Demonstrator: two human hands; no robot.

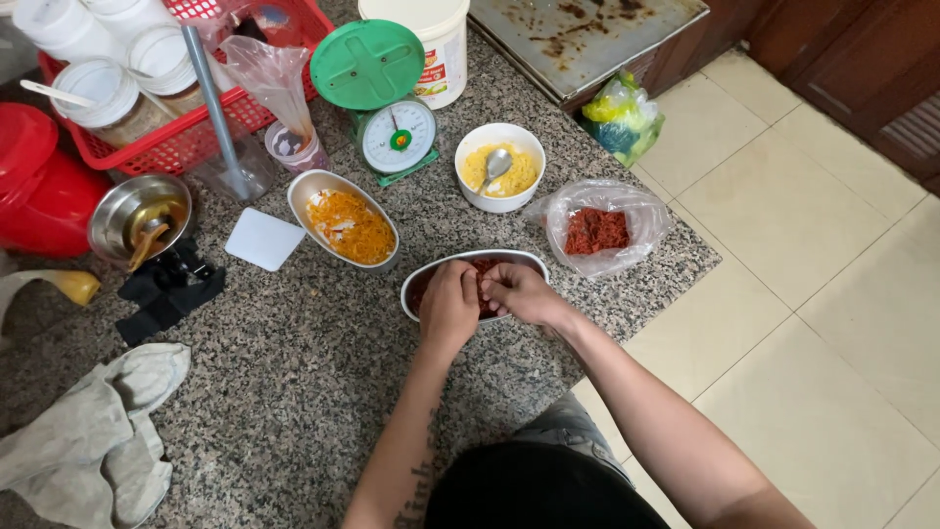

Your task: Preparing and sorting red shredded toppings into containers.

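An oval metal dish (509, 259) with dark red food sits near the front edge of the granite counter (294, 382). Both my hands are over it, close together. My left hand (448, 306) has its fingers curled down into the dish, and my right hand (517, 291) pinches at the red food beside it. What lies between the fingers is hidden. A second oval dish (345, 223) holding orange shreds stands to the left, and a clear bag of red shredded food (597, 230) lies to the right.
A white bowl of yellow food with a spoon (499, 167), a green kitchen scale (382, 98), a white tub (431, 44), a red basket of jars (147, 88), a steel bowl (137, 216), a red bucket (39, 181) and a grey cloth (93, 441) share the counter. Tiled floor lies right.
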